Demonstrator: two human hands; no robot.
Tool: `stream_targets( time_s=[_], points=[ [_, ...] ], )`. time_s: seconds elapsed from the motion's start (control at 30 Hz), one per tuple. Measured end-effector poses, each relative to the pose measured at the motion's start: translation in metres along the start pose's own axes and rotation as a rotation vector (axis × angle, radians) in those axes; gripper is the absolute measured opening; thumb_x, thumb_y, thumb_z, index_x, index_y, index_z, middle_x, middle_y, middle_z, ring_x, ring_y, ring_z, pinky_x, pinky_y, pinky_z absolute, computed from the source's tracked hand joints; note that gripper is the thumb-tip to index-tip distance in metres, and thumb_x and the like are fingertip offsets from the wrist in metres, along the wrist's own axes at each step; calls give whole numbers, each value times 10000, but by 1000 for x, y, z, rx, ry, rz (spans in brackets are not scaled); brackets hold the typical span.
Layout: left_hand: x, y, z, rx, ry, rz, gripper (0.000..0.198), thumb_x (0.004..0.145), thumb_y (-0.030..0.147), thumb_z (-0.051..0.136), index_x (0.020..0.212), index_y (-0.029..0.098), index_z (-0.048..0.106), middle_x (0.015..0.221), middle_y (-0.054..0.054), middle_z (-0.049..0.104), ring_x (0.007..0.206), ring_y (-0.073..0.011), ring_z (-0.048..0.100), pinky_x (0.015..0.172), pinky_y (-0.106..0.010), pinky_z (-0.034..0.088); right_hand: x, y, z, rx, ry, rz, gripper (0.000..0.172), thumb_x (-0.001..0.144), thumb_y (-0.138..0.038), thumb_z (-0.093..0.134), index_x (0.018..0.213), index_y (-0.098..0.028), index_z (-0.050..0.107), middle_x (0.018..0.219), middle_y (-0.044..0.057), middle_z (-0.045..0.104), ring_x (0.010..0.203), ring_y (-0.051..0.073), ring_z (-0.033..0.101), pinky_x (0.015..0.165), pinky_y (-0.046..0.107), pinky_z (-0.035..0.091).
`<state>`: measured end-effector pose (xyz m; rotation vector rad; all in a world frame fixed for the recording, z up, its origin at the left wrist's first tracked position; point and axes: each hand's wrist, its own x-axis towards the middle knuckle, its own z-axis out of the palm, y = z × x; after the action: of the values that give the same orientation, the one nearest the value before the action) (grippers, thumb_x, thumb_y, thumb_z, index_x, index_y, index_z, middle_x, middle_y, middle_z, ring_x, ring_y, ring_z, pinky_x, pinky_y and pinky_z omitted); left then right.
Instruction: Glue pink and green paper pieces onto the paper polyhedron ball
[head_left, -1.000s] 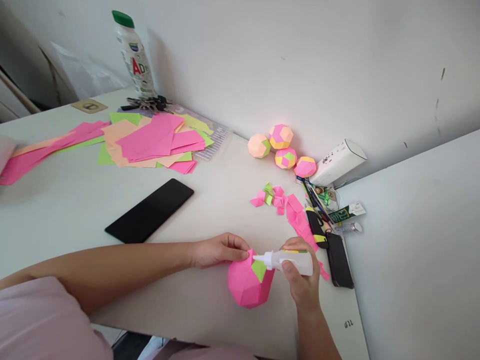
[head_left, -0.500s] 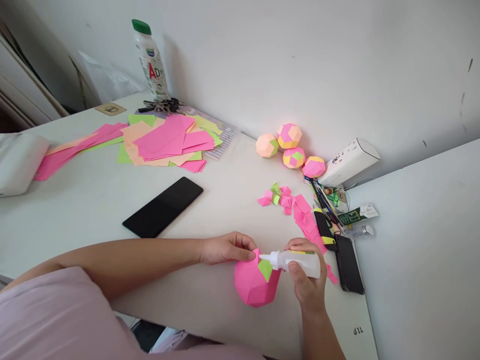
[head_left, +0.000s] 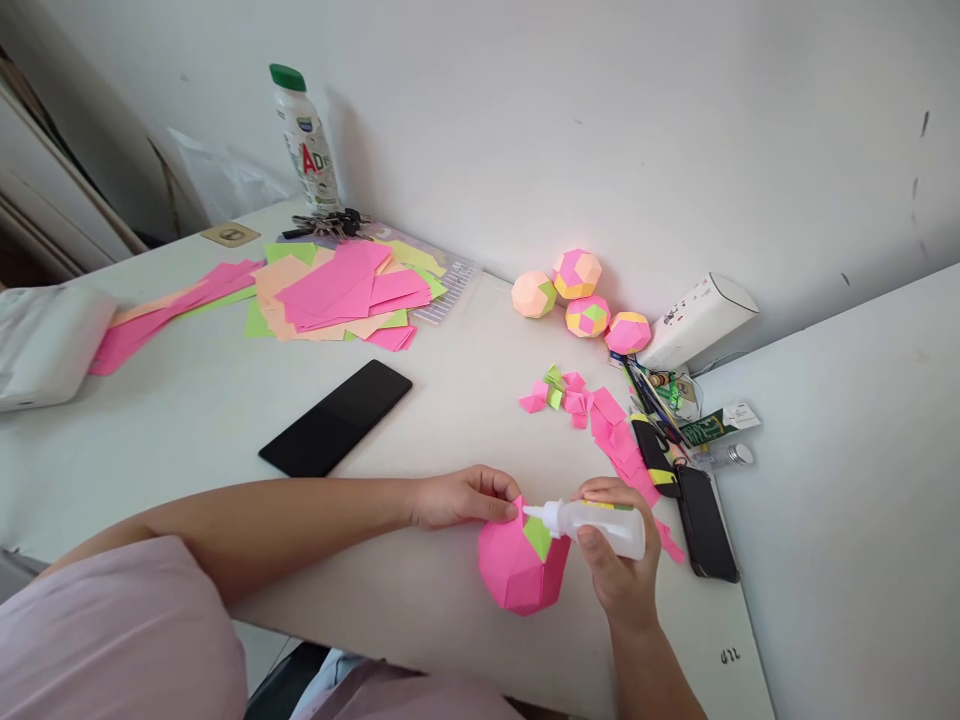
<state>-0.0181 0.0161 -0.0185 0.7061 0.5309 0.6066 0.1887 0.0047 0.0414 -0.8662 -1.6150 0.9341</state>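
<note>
A pink folded paper polyhedron (head_left: 516,572) with one green facet sits near the table's front edge. My left hand (head_left: 459,497) grips its upper left side with closed fingers. My right hand (head_left: 616,568) is wrapped round a small white glue bottle (head_left: 600,523) lying sideways, its nozzle pointing left and touching the top of the polyhedron beside the green facet.
The white table (head_left: 187,420) holds a black phone (head_left: 336,418), a spread of coloured paper sheets (head_left: 337,292), several finished paper balls (head_left: 577,298), small folded pieces (head_left: 570,396), pens and a second dark phone (head_left: 708,522), a white box (head_left: 697,322), keys and a drink bottle (head_left: 306,140).
Both hands keep the same hold on the polyhedron and the bottle. Only the camera has shifted, showing more of the table's left side.
</note>
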Motion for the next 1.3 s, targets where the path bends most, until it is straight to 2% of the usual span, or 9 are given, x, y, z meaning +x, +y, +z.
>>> stream_targets(
  time_s=[0.6, 0.8, 1.2, 1.3],
  points=[
    [1, 7, 5, -16, -32, -16, 210, 666, 313, 781, 755, 141, 701, 736, -11, 673, 694, -122, 585, 692, -262, 432, -5, -3, 1, -3, 22, -12, 169, 799, -268, 687, 951, -241, 619, 898, 45, 598, 831, 206, 604, 711, 365, 512],
    [1, 7, 5, -17, -31, -11, 224, 655, 323, 787, 765, 147, 701, 774, -21, 691, 723, -129, 597, 714, -264, 445, -4, -8, -2, -6, -10, -8, 160, 794, -307, 692, 928, -245, 630, 850, 43, 600, 812, 212, 577, 674, 364, 512],
    [2, 5, 3, -6, -53, -19, 258, 646, 347, 798, 785, 148, 710, 767, -6, 683, 719, -112, 592, 716, -248, 447, -6, -3, -4, -13, -14, -3, 199, 780, -274, 712, 957, -250, 623, 881, 43, 595, 834, 211, 579, 712, 370, 499],
    [1, 6, 4, 3, -58, -19, 261, 650, 356, 794, 784, 149, 709, 776, -8, 685, 725, -114, 590, 715, -250, 444, -5, -3, -5, 19, 3, 41, 167, 780, -294, 709, 917, -232, 636, 845, 46, 599, 823, 214, 579, 689, 362, 500]
  ],
)
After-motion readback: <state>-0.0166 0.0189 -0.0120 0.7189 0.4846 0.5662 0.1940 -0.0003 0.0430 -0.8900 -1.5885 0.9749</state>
